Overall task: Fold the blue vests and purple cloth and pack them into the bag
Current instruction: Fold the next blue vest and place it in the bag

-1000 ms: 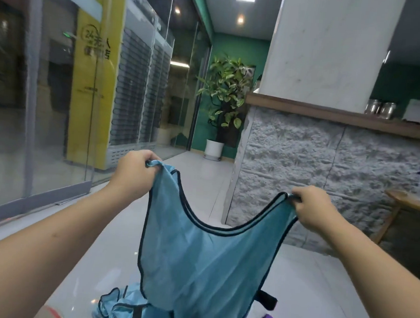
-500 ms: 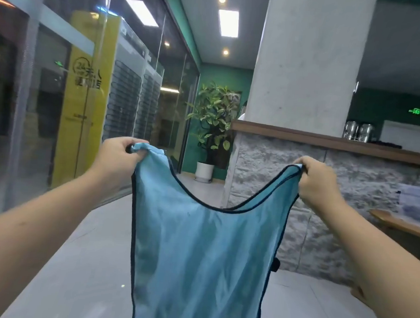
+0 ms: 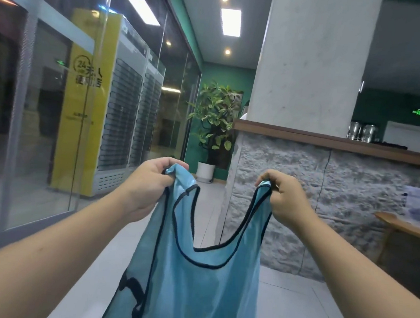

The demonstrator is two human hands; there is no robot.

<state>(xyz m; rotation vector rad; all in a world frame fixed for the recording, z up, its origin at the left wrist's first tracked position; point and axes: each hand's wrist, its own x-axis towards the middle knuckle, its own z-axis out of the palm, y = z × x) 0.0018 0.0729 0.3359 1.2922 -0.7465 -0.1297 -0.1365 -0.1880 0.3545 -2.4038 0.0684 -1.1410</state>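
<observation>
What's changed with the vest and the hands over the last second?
Both hands moved closer together, so the blue vest, pulled taut half a second ago, now hangs slack with its neckline drooping in a deep U. The view lifted: the pile on the floor is out of sight. Unchanged: the left hand and right hand each keep gripping a shoulder strap, vest held up in the air.

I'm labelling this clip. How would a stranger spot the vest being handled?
Look below the grey pillar, centre frame. The blue vest hangs between the left hand and right hand, each pinching a strap; black edging marks it.
</observation>
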